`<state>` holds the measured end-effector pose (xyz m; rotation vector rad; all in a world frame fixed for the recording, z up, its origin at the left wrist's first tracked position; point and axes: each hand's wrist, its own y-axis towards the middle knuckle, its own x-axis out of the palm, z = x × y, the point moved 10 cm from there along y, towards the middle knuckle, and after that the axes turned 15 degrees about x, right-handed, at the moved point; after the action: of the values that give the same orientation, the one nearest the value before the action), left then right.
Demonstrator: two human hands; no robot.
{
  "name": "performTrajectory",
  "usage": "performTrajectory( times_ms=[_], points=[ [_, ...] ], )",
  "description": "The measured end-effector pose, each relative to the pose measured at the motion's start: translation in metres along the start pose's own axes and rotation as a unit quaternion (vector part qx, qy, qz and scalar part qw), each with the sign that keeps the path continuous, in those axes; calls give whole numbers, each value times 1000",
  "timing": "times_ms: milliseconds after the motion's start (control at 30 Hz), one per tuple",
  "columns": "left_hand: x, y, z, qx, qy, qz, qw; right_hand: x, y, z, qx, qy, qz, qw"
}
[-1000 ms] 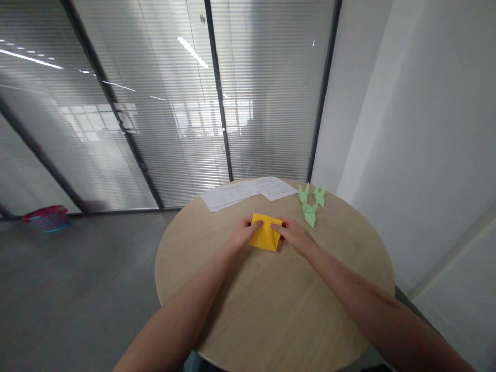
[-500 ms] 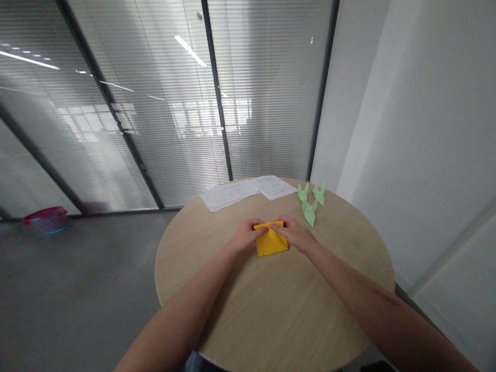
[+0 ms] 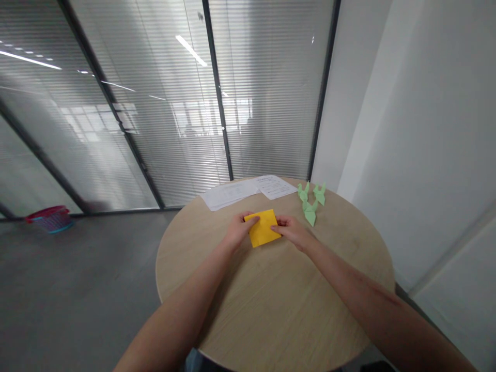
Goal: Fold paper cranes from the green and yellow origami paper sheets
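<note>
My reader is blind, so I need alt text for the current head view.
A person's left hand and right hand hold a yellow paper square over a round wood-toned table. Farther back lie white sheets and three green origami figures.

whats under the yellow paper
The table shows around the yellow paper. The left hand and right hand hold its sides, thumbs on top. Any fingertips beneath, and whatever lies directly under it, are covered.

Bare tabletop [image 3: 287, 310] is stretching between forearms [image 3: 201, 284], nearside of yellow paper [image 3: 264, 227]. Green folded figures [image 3: 309, 215] are blocking way beyond right hand [image 3: 293, 231]; white sheets [image 3: 228, 195] are lying flat farther off, partition [image 3: 267, 119] is rising behind.
</note>
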<state>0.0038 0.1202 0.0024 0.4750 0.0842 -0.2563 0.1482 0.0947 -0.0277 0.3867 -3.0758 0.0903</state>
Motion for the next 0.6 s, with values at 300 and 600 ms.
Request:
performTrajectory(
  times_ms=[300, 600],
  points=[
    [-7, 5, -5, 10, 6, 10, 1000, -8, 4, 4, 8, -12, 29, 999],
    [-5, 7, -6, 18, 76, -29, 997, -4, 1, 4, 6, -42, 19, 999]
  ],
)
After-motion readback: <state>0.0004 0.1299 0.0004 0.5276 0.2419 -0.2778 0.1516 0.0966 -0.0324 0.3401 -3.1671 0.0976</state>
